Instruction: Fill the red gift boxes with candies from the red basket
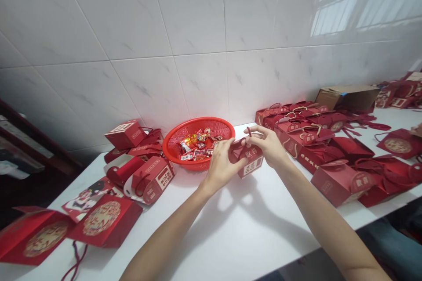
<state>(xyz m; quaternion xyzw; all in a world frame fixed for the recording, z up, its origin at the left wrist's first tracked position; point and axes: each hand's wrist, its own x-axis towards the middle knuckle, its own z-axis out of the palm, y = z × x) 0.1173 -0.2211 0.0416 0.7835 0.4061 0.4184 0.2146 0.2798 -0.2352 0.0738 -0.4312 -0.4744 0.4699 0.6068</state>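
Note:
A small red gift box [253, 163] with pale lettering is held just above the white table, right of the red basket. My left hand [221, 161] is wrapped round its left side, the thumb across the front. Fingers of my right hand [263, 144] pinch the dark red cord at the top of the box. The red plastic basket [168, 151] holds several wrapped sweets [199, 142] and stands against the tiled wall, partly behind my left hand.
Several red boxes [153, 180] lie at the left, some open. Rows of red boxes [313, 151] fill the right side, with a brown cardboard box [349, 96] behind. Another person's hand [417, 130] shows at the right edge, near a red box [399, 142].

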